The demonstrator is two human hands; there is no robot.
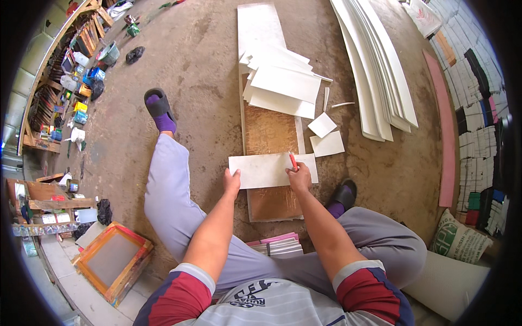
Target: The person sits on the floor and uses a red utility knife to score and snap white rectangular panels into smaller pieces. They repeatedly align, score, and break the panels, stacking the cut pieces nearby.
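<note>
A white rectangular sheet (pixel 260 171) lies crosswise over a brown board (pixel 272 130) on the floor between my legs. My left hand (pixel 232 180) is closed on the sheet's left end, its thumb on top. Near the sheet's right end, my right hand (pixel 299 177) grips a slim red utility knife (pixel 293 161), tip pointing away from me. Just beyond, a loose pile of white sheets (pixel 285 84) covers the board's far part. Two small white pieces (pixel 328 144) and some narrow strips (pixel 326 99) lie to the right of the board.
Long white sheets (pixel 375 70) are stacked at the far right, beside a pink strip (pixel 441 130). Folded bundles (pixel 476 141) line the right wall. Paint containers (pixel 81 106) stand at left, and a wooden-framed screen (pixel 113 263) lies lower left. Pink and white sheets (pixel 277 245) sit by my lap.
</note>
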